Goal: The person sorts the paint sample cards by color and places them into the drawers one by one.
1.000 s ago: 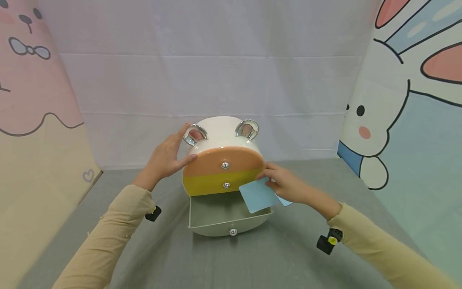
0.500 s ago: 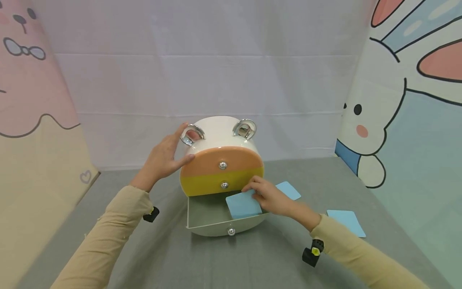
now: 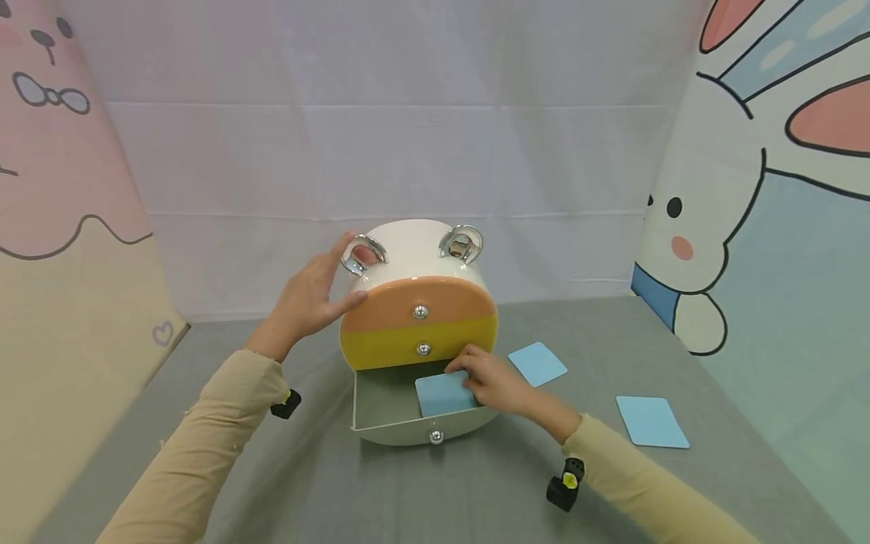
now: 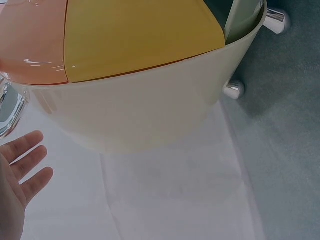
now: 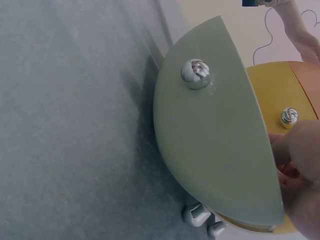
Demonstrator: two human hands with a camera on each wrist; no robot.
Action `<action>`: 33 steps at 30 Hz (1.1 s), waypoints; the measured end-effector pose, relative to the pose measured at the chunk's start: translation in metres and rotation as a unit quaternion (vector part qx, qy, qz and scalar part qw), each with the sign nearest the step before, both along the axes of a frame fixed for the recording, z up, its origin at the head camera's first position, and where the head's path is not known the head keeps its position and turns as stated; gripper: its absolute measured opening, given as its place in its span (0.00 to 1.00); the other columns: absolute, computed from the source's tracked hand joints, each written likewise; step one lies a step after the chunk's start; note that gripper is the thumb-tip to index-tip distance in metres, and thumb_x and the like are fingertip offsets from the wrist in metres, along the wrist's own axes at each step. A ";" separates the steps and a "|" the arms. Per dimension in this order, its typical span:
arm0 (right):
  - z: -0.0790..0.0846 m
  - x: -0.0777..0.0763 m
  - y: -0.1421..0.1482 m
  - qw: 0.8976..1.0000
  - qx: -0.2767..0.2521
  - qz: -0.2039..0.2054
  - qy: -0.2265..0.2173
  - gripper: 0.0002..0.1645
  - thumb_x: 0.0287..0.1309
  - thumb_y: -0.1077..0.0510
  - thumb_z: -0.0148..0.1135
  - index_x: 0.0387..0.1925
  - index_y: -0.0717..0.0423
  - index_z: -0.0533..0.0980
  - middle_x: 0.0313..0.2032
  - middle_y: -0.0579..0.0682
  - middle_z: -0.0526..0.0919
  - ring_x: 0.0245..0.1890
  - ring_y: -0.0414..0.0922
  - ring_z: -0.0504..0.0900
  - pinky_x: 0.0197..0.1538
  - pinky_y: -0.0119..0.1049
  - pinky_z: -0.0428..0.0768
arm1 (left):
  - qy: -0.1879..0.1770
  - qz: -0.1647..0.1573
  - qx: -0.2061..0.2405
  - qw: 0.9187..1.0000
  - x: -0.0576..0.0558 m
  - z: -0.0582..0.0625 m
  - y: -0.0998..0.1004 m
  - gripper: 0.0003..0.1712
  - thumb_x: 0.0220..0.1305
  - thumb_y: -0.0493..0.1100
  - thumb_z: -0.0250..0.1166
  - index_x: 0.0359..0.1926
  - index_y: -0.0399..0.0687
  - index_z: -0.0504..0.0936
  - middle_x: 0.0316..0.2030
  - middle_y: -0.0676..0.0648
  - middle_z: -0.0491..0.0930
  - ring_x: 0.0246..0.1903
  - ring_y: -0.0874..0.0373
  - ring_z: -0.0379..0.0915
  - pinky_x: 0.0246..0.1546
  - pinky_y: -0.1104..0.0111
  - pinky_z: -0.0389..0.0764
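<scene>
A white rounded drawer box with silver ears has an orange front, a yellow front and a pulled-out grey-green bottom drawer. My left hand rests against the box's left side, thumb near the front rim and fingers by the left ear; its fingers look straight in the left wrist view. Inside the open drawer, my right hand pinches a light-blue square card at its right edge. The drawer's front wall hides part of that hand in the right wrist view.
Two more light-blue cards lie on the grey cloth to the right: one card beside the box, another card farther right. Behind the box hangs a white cloth. Cartoon-printed panels stand at both sides.
My right hand has moved left and down, bringing the card from above the drawer's right edge into it. Both cards on the cloth now show fully. The left hand stays in place.
</scene>
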State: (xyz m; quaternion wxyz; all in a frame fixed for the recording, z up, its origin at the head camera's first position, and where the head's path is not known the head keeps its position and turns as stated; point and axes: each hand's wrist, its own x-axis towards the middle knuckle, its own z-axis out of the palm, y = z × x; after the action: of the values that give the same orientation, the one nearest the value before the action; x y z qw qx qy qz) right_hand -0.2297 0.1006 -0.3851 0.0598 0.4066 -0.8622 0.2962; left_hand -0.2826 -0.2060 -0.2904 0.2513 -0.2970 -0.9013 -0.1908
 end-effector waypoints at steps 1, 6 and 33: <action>-0.001 0.000 -0.001 1.000 0.008 -0.002 -0.007 0.16 0.52 0.74 0.55 0.43 0.61 0.76 0.39 0.51 0.73 0.40 0.46 0.73 0.44 0.37 0.74 | 0.000 0.000 0.000 1.000 0.000 0.000 0.000 0.49 0.55 0.58 0.60 0.71 0.58 0.44 0.52 0.35 0.71 0.45 0.44 0.67 0.40 0.49 0.71; -0.006 -0.001 -0.004 0.999 0.024 0.004 -0.022 0.17 0.52 0.75 0.53 0.43 0.62 0.76 0.38 0.51 0.72 0.39 0.45 0.71 0.44 0.37 0.74 | 0.003 -0.002 0.000 1.000 0.000 0.000 0.000 0.49 0.55 0.58 0.60 0.71 0.59 0.44 0.50 0.35 0.72 0.45 0.44 0.68 0.39 0.49 0.72; 0.016 0.002 0.049 0.999 -0.017 -0.045 0.009 0.20 0.49 0.67 0.64 0.47 0.62 0.74 0.42 0.53 0.74 0.39 0.48 0.72 0.37 0.42 0.75 | -0.001 0.000 -0.003 1.000 0.000 0.000 -0.001 0.49 0.55 0.59 0.60 0.71 0.60 0.43 0.53 0.35 0.71 0.48 0.44 0.67 0.41 0.48 0.71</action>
State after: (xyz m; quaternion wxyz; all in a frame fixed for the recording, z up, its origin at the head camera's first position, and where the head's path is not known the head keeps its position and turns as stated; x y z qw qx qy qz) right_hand -0.2274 0.1496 -0.3687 0.0882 0.3695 -0.8735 0.3044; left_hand -0.2827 -0.2072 -0.2906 0.2497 -0.2975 -0.9021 -0.1881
